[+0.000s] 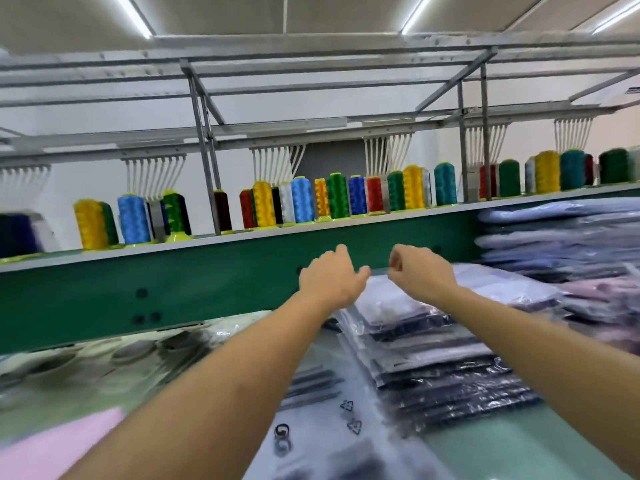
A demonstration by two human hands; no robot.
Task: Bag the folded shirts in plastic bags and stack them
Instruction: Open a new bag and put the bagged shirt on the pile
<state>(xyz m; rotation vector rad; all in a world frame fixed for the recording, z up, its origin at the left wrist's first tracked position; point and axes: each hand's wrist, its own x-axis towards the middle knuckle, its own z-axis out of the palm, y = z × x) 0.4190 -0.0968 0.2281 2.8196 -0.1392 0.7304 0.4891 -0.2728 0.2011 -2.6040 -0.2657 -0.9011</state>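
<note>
Nearest, well below and behind the fingers, a pink cloth [52, 445] and flat empty plastic bags [349, 420] lie on the table [502, 445]. Just beneath both hands rises the stack of bagged shirts [433, 358]. They look light and soft, and the slick film will likely slide, so I'd lift a pack flat by its two side edges. The left hand [332, 277] hovers with fingers loosely spread and holds nothing. The right hand [420, 271] has its fingers curled in, with nothing visible in them. Beyond the fingertips run the green beam [173, 289] and the thread cones [301, 199].
</note>
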